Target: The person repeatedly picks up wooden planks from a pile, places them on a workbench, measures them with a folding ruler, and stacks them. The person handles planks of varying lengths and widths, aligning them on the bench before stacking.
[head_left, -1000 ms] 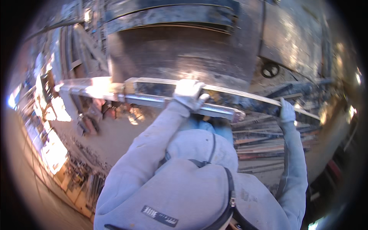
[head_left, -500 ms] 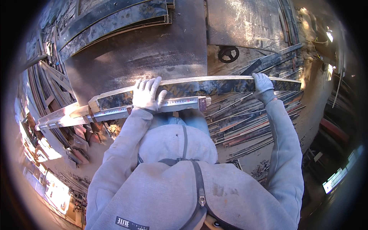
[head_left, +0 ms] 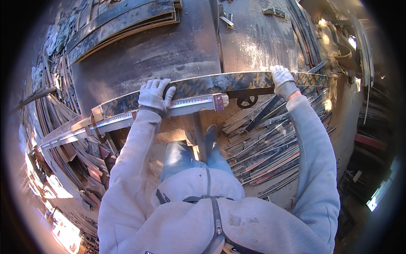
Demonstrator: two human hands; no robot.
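Observation:
A long dark plywood strip (head_left: 220, 83) with yellowish marks lies across the edge of the bench top, running from left to right. My left hand (head_left: 154, 96), in a pale work glove, rests on the strip left of its middle. Its fingers lie over the far edge and the thumb stands apart. Further right, my gloved right hand (head_left: 282, 79) is closed around the strip, short of its right end. Just nearer to me than the strip is a rail with a measuring scale (head_left: 194, 101) along it. The strip's left end meets a small wooden block (head_left: 97, 113).
A dark metal-like bench top (head_left: 148, 67) spreads beyond the strip, with stacked panels (head_left: 127, 29) at its far left. Below the rail's right end shows a black handwheel (head_left: 247, 101). Piled wooden strips (head_left: 266, 144) lie on the floor to the right, with scrap at left.
My view has shifted, so more of my legs and the floor shows. The strip's broad face is now more visible. Both hands stay on the strip; the handwheel now appears on its near side.

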